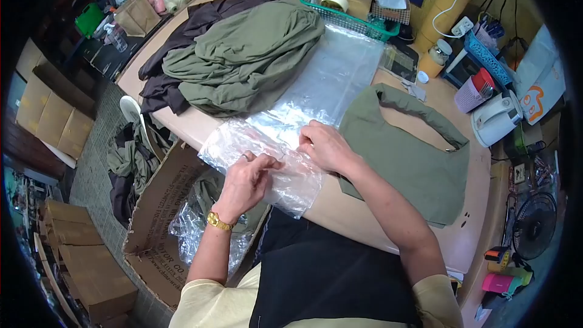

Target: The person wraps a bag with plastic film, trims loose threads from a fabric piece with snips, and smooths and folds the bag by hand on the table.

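My left hand [248, 179], a gold watch on its wrist, has its fingers bent and pressed together on a clear plastic bag [291, 191] at the table's front edge. My right hand [325, 146] pinches the upper right part of the same bag. Beyond it lies a stack of flat clear bags [328, 79]. To the right a green cloth bag [413, 176] with a curved strap lies flat. A heap of green cloth [243, 54] rests on dark cloth [234, 5] at the back left.
Below the table's left edge stands an open cardboard box [152, 231] with clear plastic and green cloth inside. A green basket [364, 27] is at the back. A white kettle [497, 118] and a purple basket [470, 96] stand at the right. A fan [534, 225] is further right.
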Tool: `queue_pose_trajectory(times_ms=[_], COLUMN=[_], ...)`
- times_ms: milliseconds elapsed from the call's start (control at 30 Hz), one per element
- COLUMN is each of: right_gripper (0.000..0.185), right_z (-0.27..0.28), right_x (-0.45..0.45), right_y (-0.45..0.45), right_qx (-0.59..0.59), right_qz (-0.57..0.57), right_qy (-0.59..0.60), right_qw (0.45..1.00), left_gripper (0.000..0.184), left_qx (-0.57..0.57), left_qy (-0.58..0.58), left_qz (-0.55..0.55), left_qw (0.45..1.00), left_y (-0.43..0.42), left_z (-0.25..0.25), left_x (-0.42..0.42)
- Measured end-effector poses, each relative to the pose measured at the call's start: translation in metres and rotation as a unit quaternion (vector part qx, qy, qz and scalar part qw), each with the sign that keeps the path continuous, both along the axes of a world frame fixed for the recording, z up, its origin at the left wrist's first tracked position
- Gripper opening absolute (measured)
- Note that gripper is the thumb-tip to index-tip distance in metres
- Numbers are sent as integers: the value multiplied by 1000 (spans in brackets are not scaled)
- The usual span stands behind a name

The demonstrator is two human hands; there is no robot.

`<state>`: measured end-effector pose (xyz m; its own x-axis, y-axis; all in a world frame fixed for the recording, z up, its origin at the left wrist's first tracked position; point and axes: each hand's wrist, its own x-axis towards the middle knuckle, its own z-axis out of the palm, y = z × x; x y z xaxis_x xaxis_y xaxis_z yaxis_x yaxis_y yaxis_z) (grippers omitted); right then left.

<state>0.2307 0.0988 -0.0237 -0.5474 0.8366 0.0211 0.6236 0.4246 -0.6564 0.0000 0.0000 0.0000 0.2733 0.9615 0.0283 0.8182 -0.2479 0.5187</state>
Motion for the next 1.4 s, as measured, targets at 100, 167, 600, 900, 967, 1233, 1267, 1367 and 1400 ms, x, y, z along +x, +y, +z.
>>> queue_pose_trajectory(times_ms=[100,167,600,900,967,1233,1267,1367,1400], right_gripper=[18,13,20,63,62,65,66,70,71], right_z=[-13,-9,33,-10,-36,-20,-23,-14,-13], right_x=[-14,-13,-39,-55,-59,-46,-47,-44,-45], right_y=[20,21,-61,-13,-1,-57,-61,-63,-63], right_qx=[77,-72,303,209,293,111,162,209,209], right_qz=[-36,-126,175,-48,-83,-133,-134,-105,-92], right_qy=[82,236,231,-177,-29,219,216,181,175], right_qw=[993,961,908,961,952,960,954,955,958], left_gripper=[41,40,10,28,30,50,61,68,73], left_qx=[77,-150,267,103,176,47,-40,237,118], left_qy=[-91,-314,-39,-291,-226,-366,-314,65,161], left_qz=[-111,-54,-103,-34,33,-111,-85,-5,-26], left_qw=[987,936,958,951,958,923,945,969,980], left_y=[11,8,139,141,121,109,108,121,111], left_z=[2,4,-41,-26,-11,-8,-5,-40,-38], left_x=[-9,-6,29,28,34,22,19,38,45])
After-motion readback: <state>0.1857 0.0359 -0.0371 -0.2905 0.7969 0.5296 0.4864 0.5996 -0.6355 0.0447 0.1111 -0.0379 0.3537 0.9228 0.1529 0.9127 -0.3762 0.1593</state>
